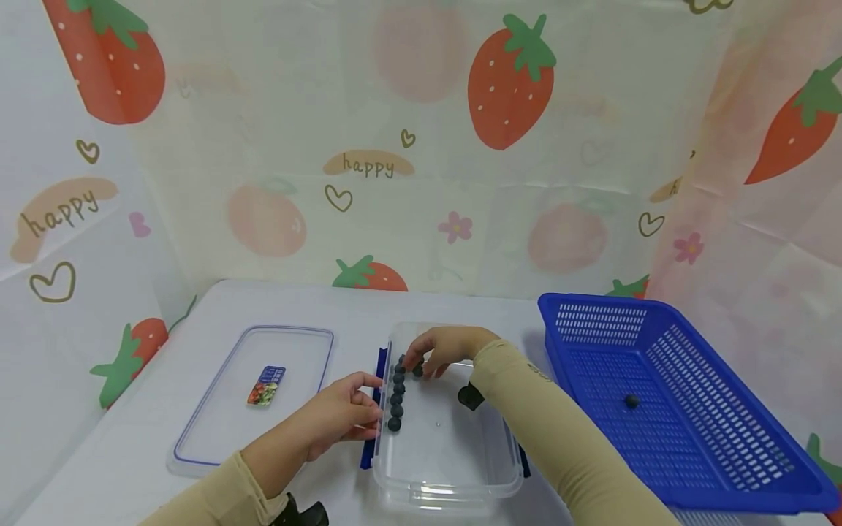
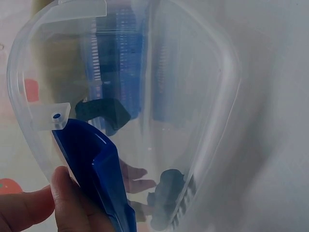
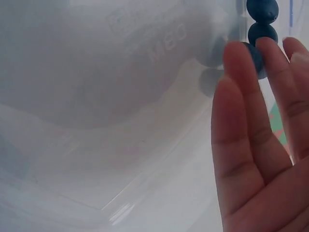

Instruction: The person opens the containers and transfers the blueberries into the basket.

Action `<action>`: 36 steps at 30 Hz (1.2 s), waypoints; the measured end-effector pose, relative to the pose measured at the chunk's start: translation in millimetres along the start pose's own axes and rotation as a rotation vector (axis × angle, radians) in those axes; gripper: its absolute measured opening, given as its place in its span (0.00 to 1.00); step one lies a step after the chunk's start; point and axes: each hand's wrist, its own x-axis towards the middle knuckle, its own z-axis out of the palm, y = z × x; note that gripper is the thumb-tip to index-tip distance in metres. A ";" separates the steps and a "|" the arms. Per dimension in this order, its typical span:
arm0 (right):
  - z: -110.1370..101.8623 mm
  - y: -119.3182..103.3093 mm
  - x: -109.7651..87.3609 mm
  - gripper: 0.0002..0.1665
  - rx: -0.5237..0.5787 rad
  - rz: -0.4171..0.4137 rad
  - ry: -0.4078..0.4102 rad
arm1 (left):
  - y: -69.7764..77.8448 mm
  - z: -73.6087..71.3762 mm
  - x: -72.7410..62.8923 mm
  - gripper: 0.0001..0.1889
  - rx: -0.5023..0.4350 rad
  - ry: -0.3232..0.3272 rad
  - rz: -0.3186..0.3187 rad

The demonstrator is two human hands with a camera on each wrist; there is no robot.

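Note:
A clear plastic box stands on the table with blue side latches folded outward. Several blueberries form a line along its left inner wall. My left hand holds the left blue latch, fingertips right at the box's rim. Over the box's far end, my right hand reaches in with curled fingers, pinching a blueberry beside the far end of the line. In the right wrist view, its fingers partly cover the blueberries by the wall.
A clear lid with a blue seal and a printed label lies left of the box. To the right is a blue perforated basket with one blueberry inside. A strawberry-patterned sheet hangs behind the table.

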 end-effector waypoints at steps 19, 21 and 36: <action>1.0 -3.8 3.6 0.16 -0.192 -0.032 0.159 | -1.6 -0.7 0.9 0.25 -0.016 -0.006 -0.003; 1.6 -4.3 4.0 0.15 -0.210 -0.019 0.163 | -1.4 -0.5 1.1 0.25 -0.015 -0.006 -0.001; 7.3 -0.7 1.1 0.09 -0.091 0.114 0.072 | -0.4 0.4 1.2 0.25 -0.014 -0.004 0.006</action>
